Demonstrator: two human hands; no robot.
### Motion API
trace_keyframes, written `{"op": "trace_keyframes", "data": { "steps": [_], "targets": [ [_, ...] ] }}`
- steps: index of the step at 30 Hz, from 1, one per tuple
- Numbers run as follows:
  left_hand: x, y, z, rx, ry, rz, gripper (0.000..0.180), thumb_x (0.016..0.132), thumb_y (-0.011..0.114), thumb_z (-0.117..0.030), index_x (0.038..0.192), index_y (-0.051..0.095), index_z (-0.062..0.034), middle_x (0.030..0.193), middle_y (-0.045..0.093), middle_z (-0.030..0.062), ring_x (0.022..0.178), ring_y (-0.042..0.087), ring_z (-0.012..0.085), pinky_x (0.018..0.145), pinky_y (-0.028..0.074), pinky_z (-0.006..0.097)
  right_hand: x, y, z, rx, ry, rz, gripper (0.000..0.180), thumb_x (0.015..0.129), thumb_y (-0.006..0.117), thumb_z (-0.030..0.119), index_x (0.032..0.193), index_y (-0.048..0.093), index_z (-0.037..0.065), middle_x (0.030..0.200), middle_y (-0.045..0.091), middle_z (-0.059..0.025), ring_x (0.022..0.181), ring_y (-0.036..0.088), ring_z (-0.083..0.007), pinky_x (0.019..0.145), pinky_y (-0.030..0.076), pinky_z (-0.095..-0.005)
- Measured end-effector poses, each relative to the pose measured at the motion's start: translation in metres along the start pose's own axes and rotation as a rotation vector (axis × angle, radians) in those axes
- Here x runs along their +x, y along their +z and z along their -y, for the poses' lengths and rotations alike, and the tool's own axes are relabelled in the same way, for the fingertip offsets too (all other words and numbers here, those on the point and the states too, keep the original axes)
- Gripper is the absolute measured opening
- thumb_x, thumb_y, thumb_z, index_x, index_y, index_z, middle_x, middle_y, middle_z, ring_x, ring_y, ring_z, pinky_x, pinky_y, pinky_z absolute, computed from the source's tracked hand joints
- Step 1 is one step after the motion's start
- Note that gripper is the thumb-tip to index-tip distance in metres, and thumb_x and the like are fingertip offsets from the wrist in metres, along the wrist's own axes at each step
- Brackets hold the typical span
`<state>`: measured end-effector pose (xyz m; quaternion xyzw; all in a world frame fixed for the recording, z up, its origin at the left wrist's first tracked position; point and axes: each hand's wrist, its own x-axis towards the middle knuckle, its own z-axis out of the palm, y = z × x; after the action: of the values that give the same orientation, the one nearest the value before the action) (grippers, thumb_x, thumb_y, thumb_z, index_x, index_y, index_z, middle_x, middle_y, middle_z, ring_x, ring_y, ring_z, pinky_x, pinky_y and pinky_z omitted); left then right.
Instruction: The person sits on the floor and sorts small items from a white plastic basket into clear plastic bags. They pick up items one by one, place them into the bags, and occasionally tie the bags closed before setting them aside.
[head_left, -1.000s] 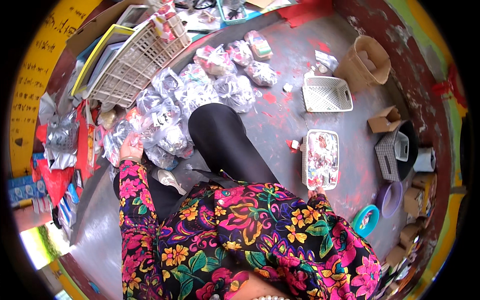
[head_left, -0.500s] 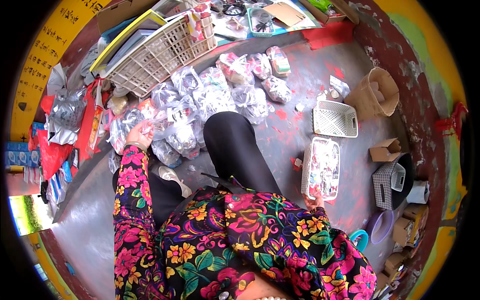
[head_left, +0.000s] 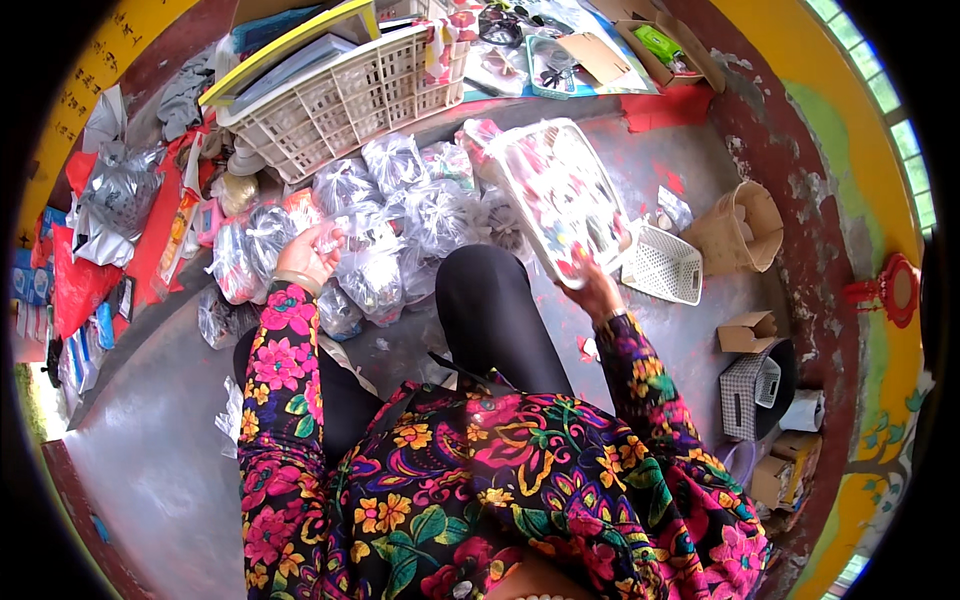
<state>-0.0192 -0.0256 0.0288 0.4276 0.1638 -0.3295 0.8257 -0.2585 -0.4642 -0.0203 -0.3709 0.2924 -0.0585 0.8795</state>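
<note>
My right hand (head_left: 592,292) grips the near end of a white plastic basket (head_left: 522,210), holding it tilted above the floor. Small packets in clear wrap, with red and pink bits, fill the basket; motion blurs them. On the left, my left hand (head_left: 308,255) is closed with its fingertips on a clear plastic bag (head_left: 345,232) at the near left side of a pile. Several knotted clear bags (head_left: 437,212) of small goods make up this pile on the floor, beyond my bent knee. The raised basket hides part of the pile's right side.
A large cream crate (head_left: 350,95) holding folders stands behind the pile. An open-weave white basket (head_left: 665,265) and a brown paper sack (head_left: 738,228) are to the right. Small cartons (head_left: 748,333) and a checked bin (head_left: 745,395) line the right wall. Red plastic (head_left: 75,290) lies left.
My right hand has lifted the filled basket off the floor and brought it forward and left, toward the pile. The left hand has stayed at the bags. The view has shifted slightly.
</note>
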Motion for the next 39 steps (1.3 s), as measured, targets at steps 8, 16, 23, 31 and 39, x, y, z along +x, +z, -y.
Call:
{"op": "trace_keyframes", "data": {
  "steps": [8,16,23,31,39],
  "targets": [
    [-0.009,0.01,-0.008,0.009,0.053,0.006,0.024,0.083,0.051,-0.018,0.1,0.053,-0.0015,0.086,0.059,0.0107,0.076,0.058,0.0197,0.058,0.046,0.026,0.125,0.119,-0.012,-0.301,0.131,-0.029,0.023,0.083,0.042,0.017,0.101,0.047,0.002,0.094,0.057,-0.0135,0.077,0.06,-0.0254,0.063,0.052,-0.04],
    [-0.011,0.016,-0.006,0.03,0.037,0.012,0.024,0.083,0.051,-0.017,0.101,0.053,-0.0015,0.086,0.059,0.0103,0.076,0.057,0.0189,0.058,0.046,0.025,0.162,0.106,-0.03,-0.394,0.202,-0.135,0.033,0.089,0.038,0.028,0.108,0.044,0.003,0.099,0.057,-0.0125,0.078,0.06,-0.0271,0.069,0.05,-0.0386],
    [-0.018,0.014,-0.006,0.031,0.049,0.001,0.024,0.083,0.052,-0.016,0.102,0.053,-0.002,0.086,0.058,0.0092,0.076,0.057,0.0178,0.058,0.045,0.025,0.135,0.103,-0.026,-0.519,0.162,-0.085,0.045,0.081,0.053,0.039,0.106,0.046,0.002,0.093,0.058,-0.0136,0.072,0.059,-0.0262,0.063,0.048,-0.035],
    [-0.015,0.011,-0.005,0.063,0.069,-0.034,0.016,0.077,0.059,-0.015,0.088,0.058,-0.004,0.078,0.059,0.0059,0.07,0.056,0.0151,0.057,0.044,0.024,0.097,0.167,0.008,-1.321,0.335,0.111,0.038,0.076,0.057,0.033,0.081,0.057,-0.005,0.063,0.061,-0.0122,0.046,0.057,-0.0163,0.041,0.045,-0.0262],
    [-0.001,-0.004,-0.004,0.024,0.066,-0.049,0.013,0.078,0.056,-0.015,0.088,0.054,-0.0066,0.075,0.06,0.0054,0.064,0.058,0.0161,0.052,0.045,0.026,0.125,0.307,-0.03,-2.052,-0.059,0.498,0.054,0.067,0.06,0.047,0.083,0.061,-0.005,0.077,0.061,-0.0183,0.067,0.061,-0.0253,0.063,0.049,-0.0322]
  ]
}}
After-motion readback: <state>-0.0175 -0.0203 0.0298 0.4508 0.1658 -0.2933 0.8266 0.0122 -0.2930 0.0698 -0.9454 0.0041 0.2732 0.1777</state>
